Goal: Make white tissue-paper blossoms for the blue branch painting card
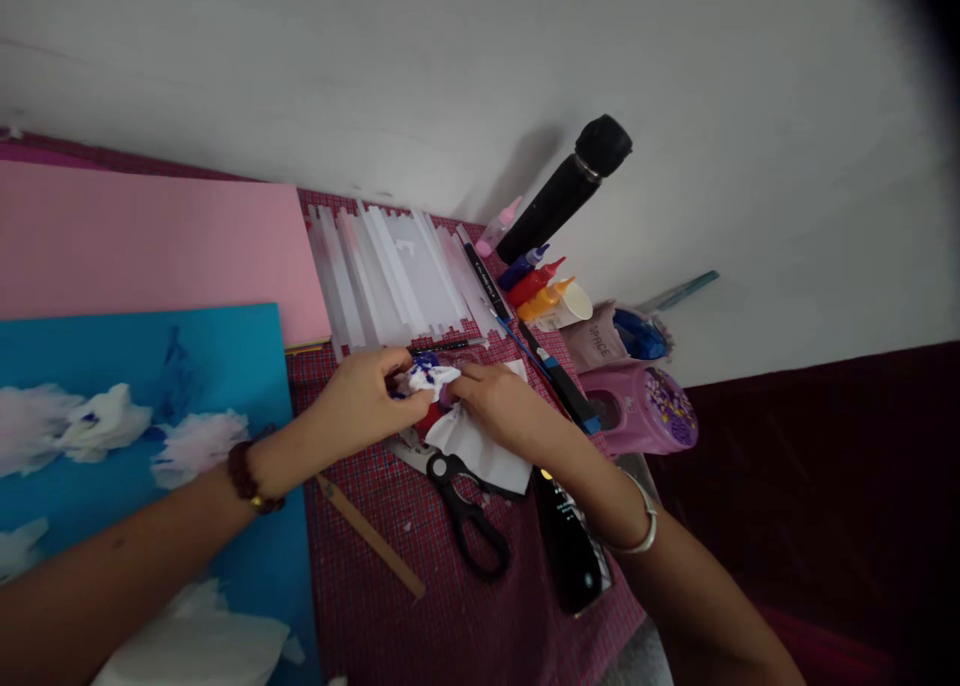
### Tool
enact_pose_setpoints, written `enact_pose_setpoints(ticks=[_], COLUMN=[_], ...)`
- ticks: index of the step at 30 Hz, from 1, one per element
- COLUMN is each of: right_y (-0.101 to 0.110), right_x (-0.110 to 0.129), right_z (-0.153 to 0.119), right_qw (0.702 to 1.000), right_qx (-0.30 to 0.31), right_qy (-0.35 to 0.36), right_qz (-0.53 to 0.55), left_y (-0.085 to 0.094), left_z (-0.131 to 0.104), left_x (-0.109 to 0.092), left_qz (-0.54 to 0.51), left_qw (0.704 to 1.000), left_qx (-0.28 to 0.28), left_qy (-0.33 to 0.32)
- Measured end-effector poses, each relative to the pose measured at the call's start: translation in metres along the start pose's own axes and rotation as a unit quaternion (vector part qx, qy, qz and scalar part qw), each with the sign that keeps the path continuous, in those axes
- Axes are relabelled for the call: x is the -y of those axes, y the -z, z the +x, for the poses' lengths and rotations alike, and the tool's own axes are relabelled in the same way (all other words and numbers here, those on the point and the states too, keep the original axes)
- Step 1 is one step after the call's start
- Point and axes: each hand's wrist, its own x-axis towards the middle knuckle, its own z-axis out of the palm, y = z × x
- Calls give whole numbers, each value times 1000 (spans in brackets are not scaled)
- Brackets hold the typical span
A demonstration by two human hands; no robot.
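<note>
My left hand (375, 396) pinches a crumpled white tissue (435, 374) stained with blue-purple paint between thumb and fingers. From the other side, the fingers of my right hand (495, 401) are closed against the tissue's edge, by a small purple thing (447, 396) that I cannot name. What those fingers grip is hidden. Something red (429, 421) shows just below the tissue. A white paper sheet (484, 451) lies under my right hand. Black-handled scissors (454, 496) lie just in front of both hands.
Blue board (225, 366) with white tissue puffs lies left, below a pink sheet (150, 241). Translucent strips (397, 271) lie behind my hands. Paint bottles (532, 281), a black flask (559, 201), a cutter (570, 391), a phone (570, 546) and a wooden stick (371, 536) surround them.
</note>
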Motion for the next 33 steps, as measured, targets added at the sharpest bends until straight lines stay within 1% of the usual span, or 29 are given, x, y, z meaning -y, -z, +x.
enact_pose_setpoints(ticks=[2, 4, 7, 9, 11, 13, 17, 20, 22, 23, 24, 25, 26, 28, 29, 30, 31, 32, 33], right_y=[-2, -6, -14, -20, -24, -25, -19, -15, -13, -12, -10, -8, -6, 0, 2, 4, 4, 4, 4], right_x=[0, 0, 1, 0, -1, -2, -5, -8, -8, -8, -7, -5, -2, 5, 9, 13, 16, 19, 21], right_z=[0, -4, -14, -22, -30, -36, -48, -58, -64, -66, -68, -69, -69, -65, -61, -57, -52, -47, -42], right_qw=[1000, 998, 981, 956, 922, 879, 770, 694, 661, 656, 664, 687, 725, 828, 875, 913, 939, 956, 965], right_qx=[-8, -33, -107, -165, -212, -242, -259, -270, -282, -287, -288, -286, -282, -258, -235, -205, -173, -143, -120], right_qy=[-6, -23, -57, -76, -97, -124, -181, -233, -267, -277, -282, -283, -279, -261, -245, -226, -206, -187, -174], right_qz=[15, 50, 151, 231, 308, 391, 555, 626, 642, 641, 630, 606, 563, 424, 344, 271, 213, 175, 154], left_y=[-1, -1, -1, -2, -2, -2, -1, 1, 1, 2, 2, 2, 2, 1, 1, 1, 0, 0, -1], left_z=[0, -1, -1, -2, -2, -2, -4, -6, -7, -7, -7, -7, -7, -6, -6, -6, -6, -5, -5], left_x=[1, 2, 2, 3, 4, 4, 4, 3, 2, 1, 0, 0, 0, 1, 1, 2, 3, 5, 6], left_qz=[0, 3, 11, 13, 15, 20, 26, 15, 7, 5, 5, 6, 8, 13, 16, 20, 23, 26, 28], left_qw=[1000, 1000, 1000, 1000, 1000, 1000, 1000, 1000, 1000, 1000, 1000, 1000, 1000, 1000, 1000, 999, 999, 999, 999], left_qx=[-1, -4, -10, -7, -5, -6, 1, 0, -2, -3, -2, -2, -1, 1, 0, 0, 0, 1, 3], left_qy=[-5, -9, -11, -10, -10, -9, -7, -14, -15, -15, -15, -15, -16, -22, -25, -26, -28, -29, -31])
